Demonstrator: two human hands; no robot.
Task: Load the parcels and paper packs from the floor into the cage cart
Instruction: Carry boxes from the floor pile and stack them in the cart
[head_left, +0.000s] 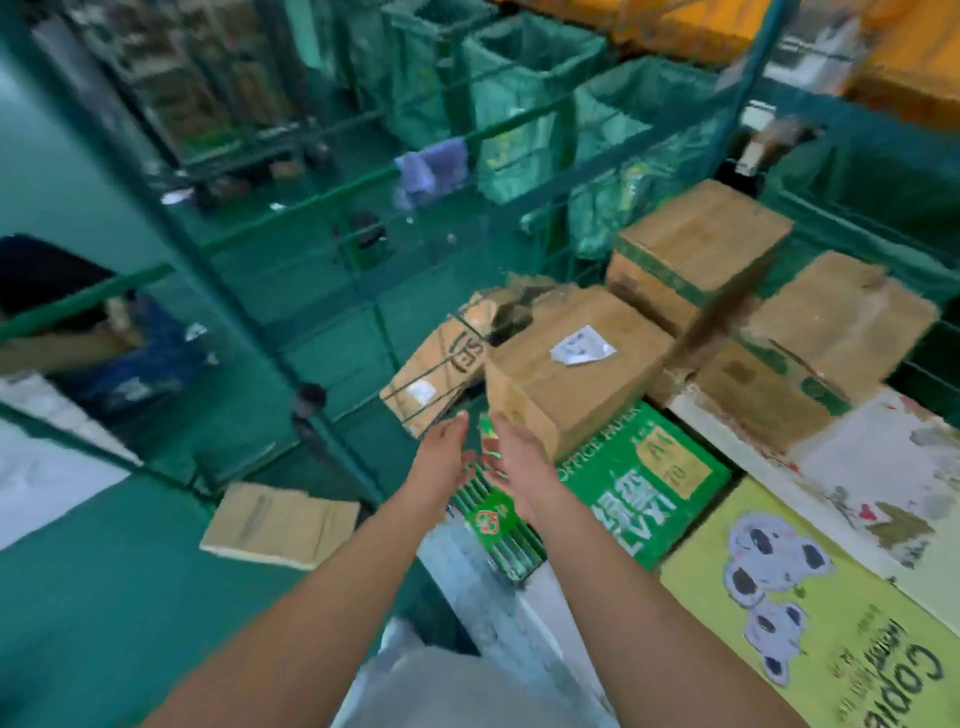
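Reaching forward side by side, the left hand (448, 448) and right hand (511, 457) both show an open grip, fingers straight, holding nothing. Just beyond the right hand, at one o'clock, a brown parcel (574, 371) rests on the green paper pack (631, 483) inside the cage cart (332, 291). At nine o'clock a flat parcel (280, 525) lies on the floor (104, 597).

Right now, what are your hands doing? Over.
Left hand and right hand open, holding nothing. Reaching over the green paper pack toward the brown box. Nothing in the way.
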